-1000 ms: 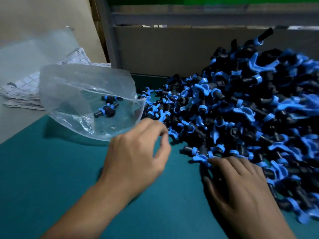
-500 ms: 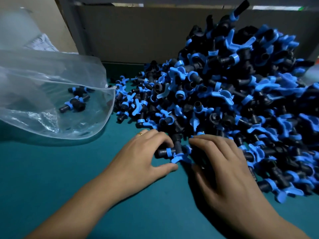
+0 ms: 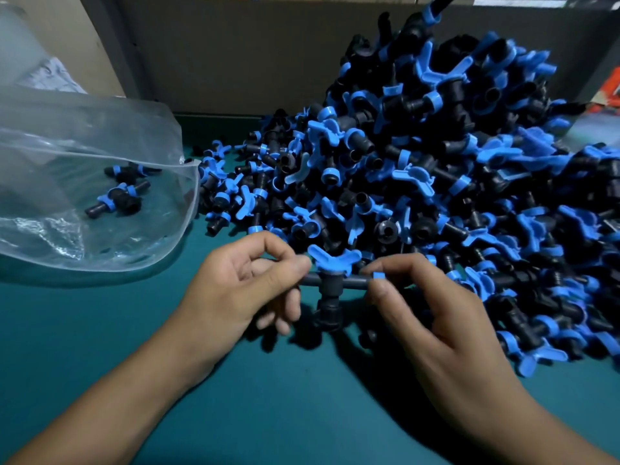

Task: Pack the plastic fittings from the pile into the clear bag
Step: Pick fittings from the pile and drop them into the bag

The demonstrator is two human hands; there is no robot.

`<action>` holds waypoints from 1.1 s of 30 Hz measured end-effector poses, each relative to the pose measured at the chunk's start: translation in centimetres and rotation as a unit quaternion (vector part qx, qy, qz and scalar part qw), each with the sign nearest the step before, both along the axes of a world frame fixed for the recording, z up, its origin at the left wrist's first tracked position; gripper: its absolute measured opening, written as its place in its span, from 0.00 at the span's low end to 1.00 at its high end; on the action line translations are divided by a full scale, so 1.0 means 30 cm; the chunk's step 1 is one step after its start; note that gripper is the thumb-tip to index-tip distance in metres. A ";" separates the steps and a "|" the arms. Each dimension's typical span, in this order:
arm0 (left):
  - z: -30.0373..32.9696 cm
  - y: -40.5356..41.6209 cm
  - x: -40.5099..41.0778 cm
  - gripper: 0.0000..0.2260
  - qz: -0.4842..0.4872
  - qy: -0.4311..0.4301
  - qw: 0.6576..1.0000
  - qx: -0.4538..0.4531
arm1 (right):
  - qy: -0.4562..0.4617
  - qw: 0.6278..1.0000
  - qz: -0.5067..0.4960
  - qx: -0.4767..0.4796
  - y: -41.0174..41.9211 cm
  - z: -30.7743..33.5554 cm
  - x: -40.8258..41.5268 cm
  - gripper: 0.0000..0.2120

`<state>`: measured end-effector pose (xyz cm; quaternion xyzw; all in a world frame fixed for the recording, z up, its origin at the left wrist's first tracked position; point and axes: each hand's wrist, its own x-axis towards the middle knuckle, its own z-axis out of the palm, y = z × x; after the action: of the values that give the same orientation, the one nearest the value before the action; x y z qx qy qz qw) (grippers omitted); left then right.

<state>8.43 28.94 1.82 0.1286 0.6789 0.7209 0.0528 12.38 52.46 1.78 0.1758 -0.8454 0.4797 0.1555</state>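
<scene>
Both hands (image 3: 335, 290) pinching one fitting (image 3: 330, 286); only a couple in the bag (image 3: 100, 156) so far, huge pile (image 3: 436, 182) left.

A packing workshop, a big pile of plastic fittings (image 3: 436, 182) sitting on a green worktable (image 3: 100, 330), cardboard wall (image 3: 235, 55) standing behind

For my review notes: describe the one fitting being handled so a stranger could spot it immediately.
Start at the big pile of fittings on the green table; just in front of its near edge, both hands meet. The held fitting hangs between the left hand and right hand. Unlike its neighbours, it is lifted off the table, blue wing handle on top.
</scene>
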 end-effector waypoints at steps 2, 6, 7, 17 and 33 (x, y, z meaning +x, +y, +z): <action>-0.001 0.008 0.000 0.13 0.012 -0.046 0.999 0.014 | -0.036 0.999 0.006 -0.023 -0.002 0.005 0.000 0.10; -0.001 0.006 -0.002 0.11 0.002 -0.063 0.997 0.041 | 0.021 0.999 -0.027 0.039 -0.001 -0.007 -0.010 0.06; 0.000 0.003 -0.005 0.09 -0.002 -0.042 0.998 0.052 | 0.046 0.998 -0.029 0.036 0.000 -0.003 -0.014 0.05; 0.012 0.002 0.008 0.06 0.003 0.098 0.995 -0.021 | 0.105 0.992 -0.052 0.038 0.023 -0.004 -0.025 0.06; 0.090 -0.200 0.185 0.07 0.383 -0.145 0.888 0.210 | 0.156 0.945 -0.142 0.248 0.031 -0.002 -0.017 0.15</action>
<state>13.99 22.95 4.52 -0.2392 0.4927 0.8217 -0.1578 11.88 53.38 1.72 0.1599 -0.9190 0.1940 0.3036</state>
